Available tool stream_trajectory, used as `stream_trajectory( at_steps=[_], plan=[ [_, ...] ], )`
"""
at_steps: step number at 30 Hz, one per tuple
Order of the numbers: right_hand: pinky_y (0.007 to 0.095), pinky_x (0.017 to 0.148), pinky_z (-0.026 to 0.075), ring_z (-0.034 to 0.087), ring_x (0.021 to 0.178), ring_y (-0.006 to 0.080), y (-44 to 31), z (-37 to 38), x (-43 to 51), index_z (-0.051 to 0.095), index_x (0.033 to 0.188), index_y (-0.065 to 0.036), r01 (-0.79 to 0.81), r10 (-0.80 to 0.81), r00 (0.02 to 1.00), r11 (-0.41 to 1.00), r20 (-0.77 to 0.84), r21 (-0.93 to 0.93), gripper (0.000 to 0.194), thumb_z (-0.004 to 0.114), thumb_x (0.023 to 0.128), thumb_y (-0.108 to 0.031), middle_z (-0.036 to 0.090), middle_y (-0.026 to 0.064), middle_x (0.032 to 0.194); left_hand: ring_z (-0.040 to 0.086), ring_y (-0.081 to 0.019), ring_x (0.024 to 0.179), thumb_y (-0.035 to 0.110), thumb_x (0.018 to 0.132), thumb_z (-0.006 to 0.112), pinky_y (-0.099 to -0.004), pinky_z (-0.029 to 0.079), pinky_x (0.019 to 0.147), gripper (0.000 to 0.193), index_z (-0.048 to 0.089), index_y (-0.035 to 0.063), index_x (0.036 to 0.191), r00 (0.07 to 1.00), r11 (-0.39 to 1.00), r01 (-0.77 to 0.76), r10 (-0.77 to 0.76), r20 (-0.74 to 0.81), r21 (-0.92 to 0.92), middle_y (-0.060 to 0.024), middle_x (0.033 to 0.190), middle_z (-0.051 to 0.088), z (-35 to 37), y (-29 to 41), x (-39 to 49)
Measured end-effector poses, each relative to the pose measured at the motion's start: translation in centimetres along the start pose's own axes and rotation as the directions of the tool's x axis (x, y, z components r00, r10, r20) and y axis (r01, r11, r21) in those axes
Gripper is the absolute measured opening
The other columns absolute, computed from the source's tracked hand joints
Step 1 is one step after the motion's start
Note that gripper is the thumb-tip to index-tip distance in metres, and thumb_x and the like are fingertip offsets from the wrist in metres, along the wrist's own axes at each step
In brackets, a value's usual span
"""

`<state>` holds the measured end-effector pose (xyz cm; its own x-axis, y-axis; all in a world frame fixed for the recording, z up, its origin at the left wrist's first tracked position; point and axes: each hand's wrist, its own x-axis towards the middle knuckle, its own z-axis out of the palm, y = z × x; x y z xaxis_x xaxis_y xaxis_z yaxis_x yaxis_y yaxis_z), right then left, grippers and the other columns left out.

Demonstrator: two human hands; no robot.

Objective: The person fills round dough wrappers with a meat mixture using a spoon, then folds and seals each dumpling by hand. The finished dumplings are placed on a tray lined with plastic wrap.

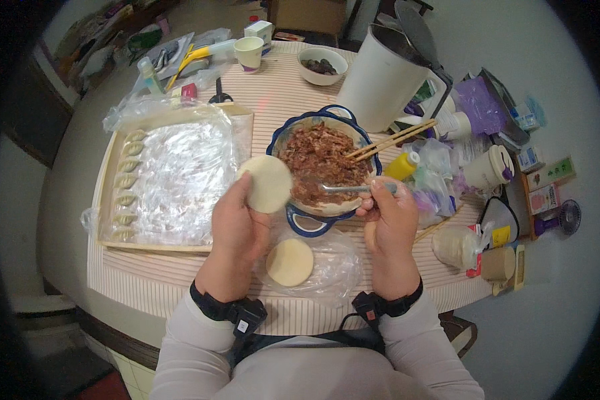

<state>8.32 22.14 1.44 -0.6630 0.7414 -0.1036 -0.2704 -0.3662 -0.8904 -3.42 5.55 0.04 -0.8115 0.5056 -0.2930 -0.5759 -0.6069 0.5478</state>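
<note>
A round dough wrapper (267, 185) rests in my left hand (240, 220), its thumb over the near edge. My right hand (392, 212) grips the handle of a metal spoon (347, 188); the far end of the spoon dips into brown minced filling (320, 155). That filling sits in a bowl with a blue scalloped rim and two loop handles (310, 229). A pair of wooden chopsticks (395, 140) leans in the filling. Below the bowl, more round dough (290, 262) lies on a clear plastic bag (337, 270); whether it is a stack cannot be told.
At left stands a shallow tray (170, 247) lined with plastic film, with several folded dumplings (128, 165) along its left side. Behind the bowl are a white pitcher (385, 75), a small bowl of dark pieces (322, 80) and a paper cup (249, 54). A yellow bottle (401, 166) stands right.
</note>
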Motion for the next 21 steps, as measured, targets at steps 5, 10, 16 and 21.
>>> stream_trajectory(
  at_steps=[5, 10, 16, 21],
  plan=[
    [0.0296, 0.055, 0.052, 0.059, 0.064, 0.015, 0.2, -0.1, -0.4, 0.059, 0.095, 0.003, 0.039, -0.038, 0.999, 0.998, 0.011, -0.055, 0.013, 0.062, 0.09, -0.009, 0.059, 0.0072, 0.072, 0.053, -0.0318, 0.121, 0.023, 0.102, 0.033, -0.0437, 0.044, 0.104, 0.044, 0.039, -0.0082, 0.132, 0.953, 0.962, 0.256, -0.236, 0.191, -0.092, -0.0215, 0.129, 0.052, 1.0, -1.0, -1.2],
    [0.032, 0.065, 0.052, 0.065, 0.073, 0.0228, 0.3, -0.1, -1.7, 0.064, 0.097, 0.002, 0.343, -0.329, 0.933, 0.699, 0.144, -0.628, 0.014, 0.063, 0.089, -0.009, 0.066, 0.0124, 0.072, 0.05, -0.0334, 0.124, 0.023, 0.103, 0.031, -0.0445, 0.042, 0.106, 0.044, 0.037, -0.0093, 0.133, 0.946, 0.956, 0.276, -0.252, 0.204, -0.096, -0.0228, 0.133, 0.048, 1.0, -1.0, -1.4],
    [0.0354, 0.072, 0.053, 0.065, 0.084, 0.0276, 0.9, 0.4, -2.7, 0.069, 0.102, 0.0, 0.924, -0.448, 0.374, 0.107, 0.812, -0.366, 0.034, 0.071, 0.069, 0.003, 0.067, 0.0134, 0.099, 0.049, -0.0326, 0.124, 0.022, 0.104, 0.026, -0.0426, 0.041, 0.106, 0.042, 0.036, -0.0086, 0.131, 0.939, 0.909, 0.318, -0.263, 0.222, -0.269, -0.0224, 0.133, 0.047, 0.2, -0.9, -1.0],
    [0.0351, 0.07, 0.053, 0.065, 0.081, 0.029, 1.4, 0.8, -2.0, 0.069, 0.103, 0.001, 0.971, -0.434, 0.23, 0.047, 0.871, -0.233, 0.036, 0.07, 0.067, 0.003, 0.067, 0.0159, 0.097, 0.048, -0.0325, 0.124, 0.022, 0.104, 0.025, -0.0422, 0.041, 0.108, 0.041, 0.035, -0.0075, 0.131, 0.959, 0.881, 0.276, -0.224, 0.176, -0.384, -0.0215, 0.133, 0.047, -0.1, 0.0, -0.5]
  ],
)
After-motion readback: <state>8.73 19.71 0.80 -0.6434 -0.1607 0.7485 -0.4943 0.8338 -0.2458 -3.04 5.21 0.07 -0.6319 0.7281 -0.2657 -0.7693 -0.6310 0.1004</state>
